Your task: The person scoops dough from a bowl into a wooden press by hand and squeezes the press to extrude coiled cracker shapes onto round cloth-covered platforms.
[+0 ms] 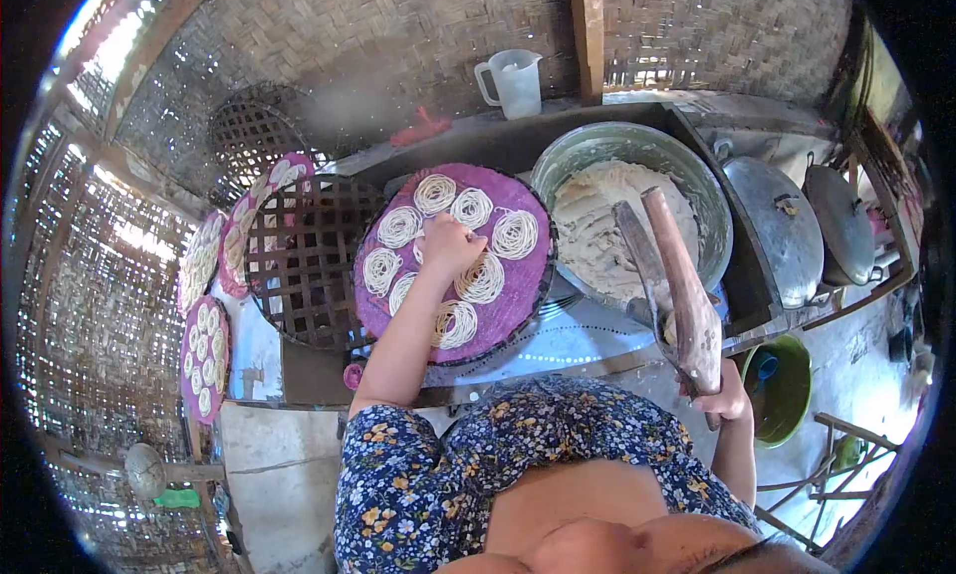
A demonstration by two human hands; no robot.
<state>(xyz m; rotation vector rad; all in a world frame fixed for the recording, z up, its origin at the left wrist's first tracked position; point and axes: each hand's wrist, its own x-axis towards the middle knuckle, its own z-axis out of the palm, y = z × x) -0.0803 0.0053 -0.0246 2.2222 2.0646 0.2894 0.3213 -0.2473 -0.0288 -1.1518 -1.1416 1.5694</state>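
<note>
My left hand (451, 245) is closed over the middle of a round purple tray (513, 310), its fingers pressed together on something I cannot make out. Around it on the tray lie several coiled rounds of pale noodle strands (515, 234). My right hand (727, 395) grips the lower end of a wooden press (687, 305) with two long handles. The press leans over the rim of a large green basin (715, 201), which holds pale dough (597, 226).
A dark lattice tray (309, 260) stands left of the purple one. More coil-covered trays (205, 360) are further left. A plastic jug (517, 84) stands behind. Metal lids (775, 226) and a green tub (787, 390) are at the right.
</note>
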